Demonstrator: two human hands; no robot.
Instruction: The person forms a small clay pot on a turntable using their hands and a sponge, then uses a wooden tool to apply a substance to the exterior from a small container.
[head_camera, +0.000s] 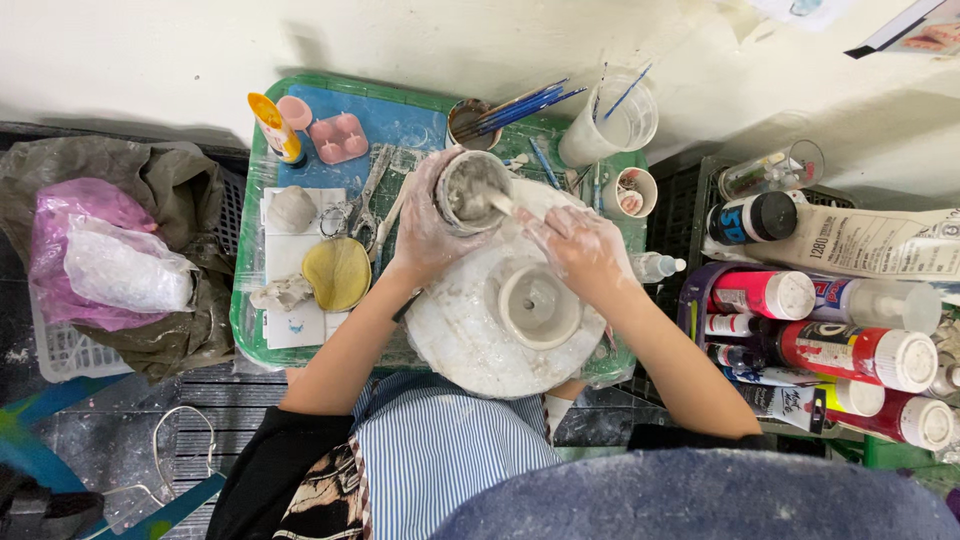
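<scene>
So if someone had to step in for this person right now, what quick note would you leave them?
Left hand: wrapped around a small clay-smeared cup, held over the green tray.
Right hand: holds a pale stick with its tip down in the grey slip inside the cup.
A small clay pot sits open on the round white wheel, in front of the hands.
Done: the pot is shaped; both hands are coated in clay.
Left: I cannot see any slip put on the pot yet. Brushes stand in a cup behind.
</scene>
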